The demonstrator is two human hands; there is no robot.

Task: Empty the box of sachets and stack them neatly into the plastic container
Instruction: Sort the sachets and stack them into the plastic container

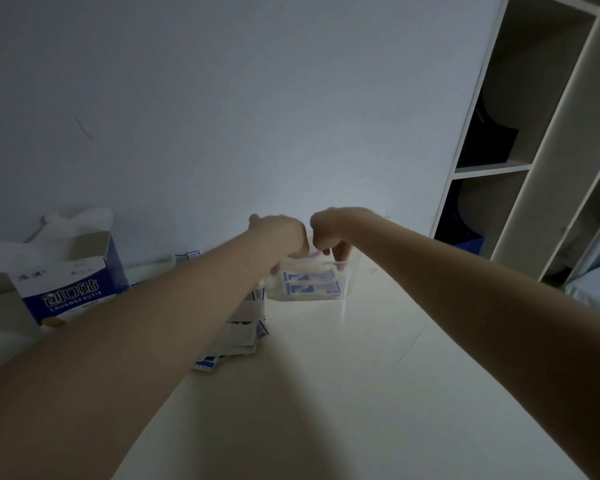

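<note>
Beneath your two curled hands, left hand (281,237) and right hand (329,233), whose hold cannot be told, flimsy sachets (310,287) stack in the plastic container (352,271); pinch them by their edges.

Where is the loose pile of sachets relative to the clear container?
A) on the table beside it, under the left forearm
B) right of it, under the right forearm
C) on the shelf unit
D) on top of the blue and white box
A: the loose sachets lie on the table just left of the clear container, partly covered by the left forearm; the box stands further left.
</note>
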